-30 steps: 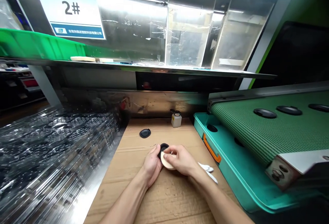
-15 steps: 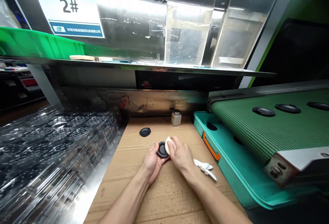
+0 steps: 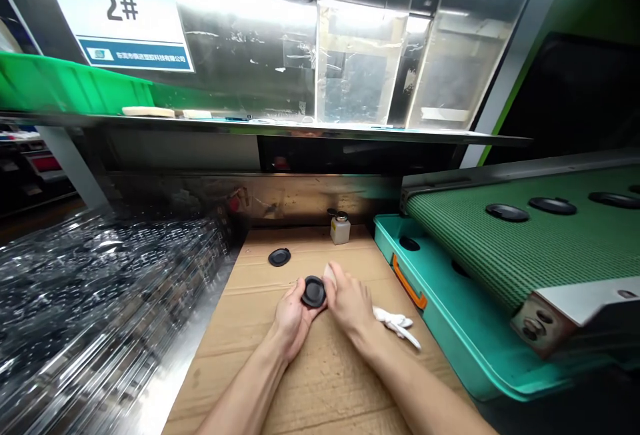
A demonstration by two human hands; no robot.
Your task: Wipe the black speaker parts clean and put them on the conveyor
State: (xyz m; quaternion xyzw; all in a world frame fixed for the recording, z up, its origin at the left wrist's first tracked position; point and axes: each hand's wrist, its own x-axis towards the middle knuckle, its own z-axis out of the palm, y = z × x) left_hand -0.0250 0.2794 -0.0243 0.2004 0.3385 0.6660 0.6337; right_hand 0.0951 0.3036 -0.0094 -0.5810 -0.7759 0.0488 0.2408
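Observation:
My left hand (image 3: 293,318) holds a round black rubber disc (image 3: 314,292) by its edge, with the dark face turned up. My right hand (image 3: 350,305) sits just to the right of the disc, its fingers closed over a pale round pad (image 3: 329,273). Most of that pad is hidden by the fingers. Both hands are above a flattened cardboard sheet (image 3: 310,382). A second black disc (image 3: 279,257) lies on the cardboard beyond my hands.
A small white bottle with a black cap (image 3: 340,230) stands at the cardboard's far edge, and a white cloth (image 3: 395,325) lies to the right. On the right are a teal tray (image 3: 407,282) and a green mesh conveyor belt (image 3: 525,248) carrying several black discs. Stacked clear plastic (image 3: 100,288) fills the left.
The pale pad has moved from the lower right of the black disc to its upper right, and more of it is covered by my right hand. The disc's face now shows fully.

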